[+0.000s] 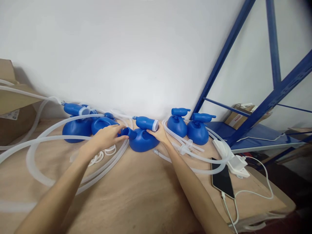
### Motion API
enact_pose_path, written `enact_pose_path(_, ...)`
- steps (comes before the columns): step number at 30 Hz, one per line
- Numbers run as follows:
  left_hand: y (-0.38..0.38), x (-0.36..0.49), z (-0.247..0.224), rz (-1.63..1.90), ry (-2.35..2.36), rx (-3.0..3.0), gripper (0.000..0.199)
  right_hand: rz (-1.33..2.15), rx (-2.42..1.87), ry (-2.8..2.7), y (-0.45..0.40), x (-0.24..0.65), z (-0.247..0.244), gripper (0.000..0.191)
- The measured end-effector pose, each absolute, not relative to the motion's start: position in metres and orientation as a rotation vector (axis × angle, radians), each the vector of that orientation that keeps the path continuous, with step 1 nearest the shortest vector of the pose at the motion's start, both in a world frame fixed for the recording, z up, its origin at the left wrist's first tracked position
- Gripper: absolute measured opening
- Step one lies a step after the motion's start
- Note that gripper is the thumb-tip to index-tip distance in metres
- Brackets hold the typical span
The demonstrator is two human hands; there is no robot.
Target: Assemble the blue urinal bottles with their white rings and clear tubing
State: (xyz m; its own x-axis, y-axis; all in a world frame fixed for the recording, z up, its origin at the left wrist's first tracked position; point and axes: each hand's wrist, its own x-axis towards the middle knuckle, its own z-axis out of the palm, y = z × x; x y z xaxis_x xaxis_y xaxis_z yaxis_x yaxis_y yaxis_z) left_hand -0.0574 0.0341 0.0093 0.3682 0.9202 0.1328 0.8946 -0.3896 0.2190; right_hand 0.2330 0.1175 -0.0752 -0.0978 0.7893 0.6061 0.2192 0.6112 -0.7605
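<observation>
White wall (122, 58) backs a wooden tabletop (141, 201), where a rounded blue container (145, 143) stands near the wall, between the two hands. Against its right end the right hand (159, 133) is closed, thumb in front. At its open spout (129, 132) the left hand (109, 135) holds thumb and fingers apart around a bit of blue — whether it pinches that, I cannot tell. Lying across the top, a small blue bottle (145, 123) has its white end ring (155, 125) on and a tube at the other end; this unit looks mostly put together. Farther left, another capped bottle (73, 109) seems just as far along. Two containers at right (176, 126) (198, 133) carry bottles with no white ring visible — apparently less complete. Outward lie clear tubing (39, 162), a phone (222, 180) and a power strip (237, 167).
</observation>
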Motion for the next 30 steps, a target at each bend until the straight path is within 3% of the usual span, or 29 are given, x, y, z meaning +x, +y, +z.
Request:
enact_pose_path(4, 0.035, -0.028, -0.005, 0.437, 1.929, 2.580, 0.052, 0.672, -0.845, -1.587, 0.120, 0.236, -0.076, 0.057)
enact_pose_path(12, 0.048, -0.035, -0.016, 0.559, 1.811, 2.558, 0.051, 0.956, -0.751, -1.331, 0.125, 0.252, -0.083, 0.041)
enact_pose_path(17, 0.041, -0.025, -0.017, 0.667, 1.918, 2.587, 0.054, 0.995, -0.741, -1.353, 0.122, 0.273, -0.057, 0.043)
enact_pose_path(24, 0.042, -0.004, 0.019, 1.212, 1.501, 2.777, 0.056, 0.736, -0.628, -1.808, 0.082, 0.280, 0.014, 0.048)
enact_pose_path(30, 0.038, -0.022, 0.047, 0.891, 1.185, 2.440, 0.060, 0.524, -0.606, -2.088, 0.055, 0.280, 0.038, 0.036)
